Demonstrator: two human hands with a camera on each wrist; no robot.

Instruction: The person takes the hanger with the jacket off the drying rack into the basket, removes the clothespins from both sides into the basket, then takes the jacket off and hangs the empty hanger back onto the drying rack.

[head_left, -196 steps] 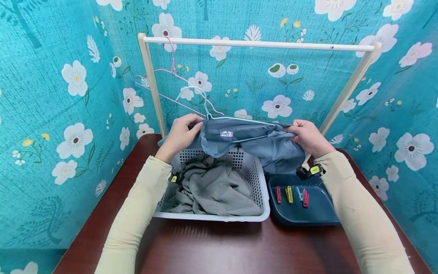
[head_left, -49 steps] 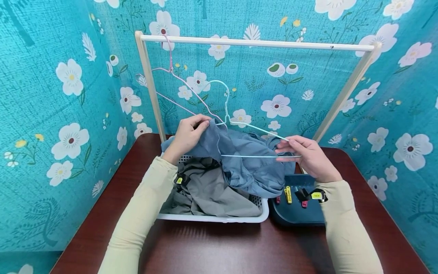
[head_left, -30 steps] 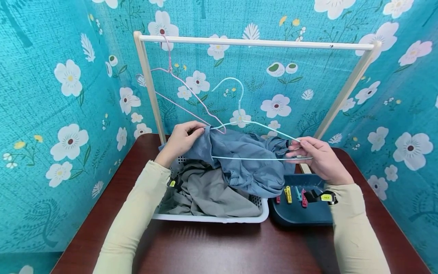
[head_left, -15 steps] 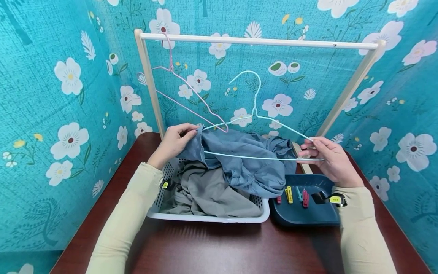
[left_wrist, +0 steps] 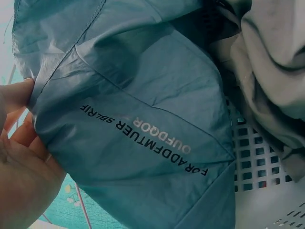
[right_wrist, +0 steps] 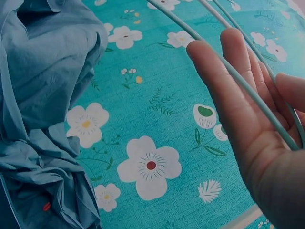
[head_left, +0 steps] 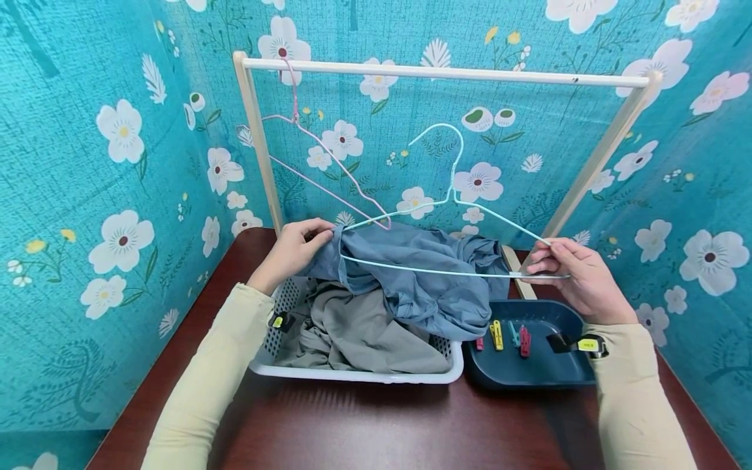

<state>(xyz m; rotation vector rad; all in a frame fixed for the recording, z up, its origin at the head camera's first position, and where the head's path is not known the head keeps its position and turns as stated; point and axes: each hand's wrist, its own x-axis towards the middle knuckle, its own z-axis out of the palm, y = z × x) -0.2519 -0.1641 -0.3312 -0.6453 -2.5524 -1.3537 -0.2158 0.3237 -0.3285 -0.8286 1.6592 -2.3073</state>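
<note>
A blue-grey jacket (head_left: 435, 300) lies bunched over the back of the basket. My left hand (head_left: 296, 251) pinches its edge between thumb and fingers at the left; printed lettering shows on the fabric (left_wrist: 143, 100) in the left wrist view. A light-blue wire hanger (head_left: 452, 189) stands hook up, its left end inside the jacket's edge. Most of the hanger is outside the fabric. The right end of the hanger is held by my right hand (head_left: 578, 277); in the right wrist view the wire (right_wrist: 248, 88) runs across the fingers, with the thumb against it.
A white basket (head_left: 352, 376) holds grey cloth (head_left: 376, 333). To its right, a dark blue tray (head_left: 552, 375) carries several clothespins (head_left: 497, 335). A wooden rack (head_left: 411, 68) stands behind, with a pink hanger (head_left: 296, 98) hooked at its left.
Earlier both hands held the jacket with the hanger inside. My right hand now holds the hanger, which has slid right, largely out of the jacket. My left hand has drawn the edge left.
</note>
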